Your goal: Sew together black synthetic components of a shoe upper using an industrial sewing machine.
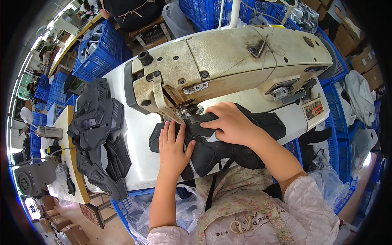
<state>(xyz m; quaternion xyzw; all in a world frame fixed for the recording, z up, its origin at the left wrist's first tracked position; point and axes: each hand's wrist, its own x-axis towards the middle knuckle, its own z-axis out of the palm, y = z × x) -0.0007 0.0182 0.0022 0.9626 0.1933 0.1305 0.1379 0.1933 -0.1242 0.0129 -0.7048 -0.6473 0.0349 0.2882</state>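
A black padded piece with several panels lies under the needle area of a worn cream sewing machine. My left hand rests flat on its left part, fingers stretched out and tips close to the presser foot. To the right of the foot, my right hand has its fingers bent and gripping the black material near a small pale patch. The panels reach right, beyond my right wrist, and down to the table's near edge. The needle point and the stitch line are too small to make out.
A pile of similar black padded pieces lies at the left of the white table. Blue crates stand behind and at the right. Clear plastic bags hang below the near edge. A person in dark clothing is beyond the machine.
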